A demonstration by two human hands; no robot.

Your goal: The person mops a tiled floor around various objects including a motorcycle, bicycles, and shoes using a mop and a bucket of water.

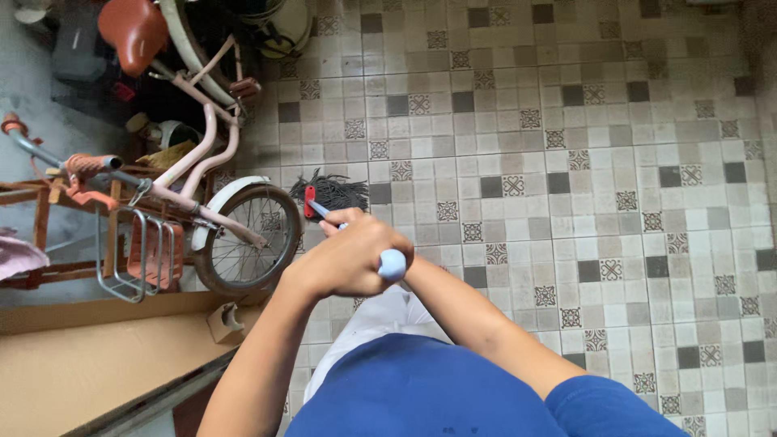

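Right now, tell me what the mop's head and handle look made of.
Mop head: dark strands, likely yarn or cord, splayed limply on the tiled floor, held by a red, plastic-looking clamp. Handle: smooth, pale blue, faintly glossy, probably plastic or coated metal; both hands cover most of it.

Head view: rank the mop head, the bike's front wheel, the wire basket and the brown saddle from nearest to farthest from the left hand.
1. Mop head, just ahead of the left hand, on the floor.
2. Front wheel, to its left; close to the mop head in distance.
3. Wire basket, farther left.
4. Brown saddle, top left corner.
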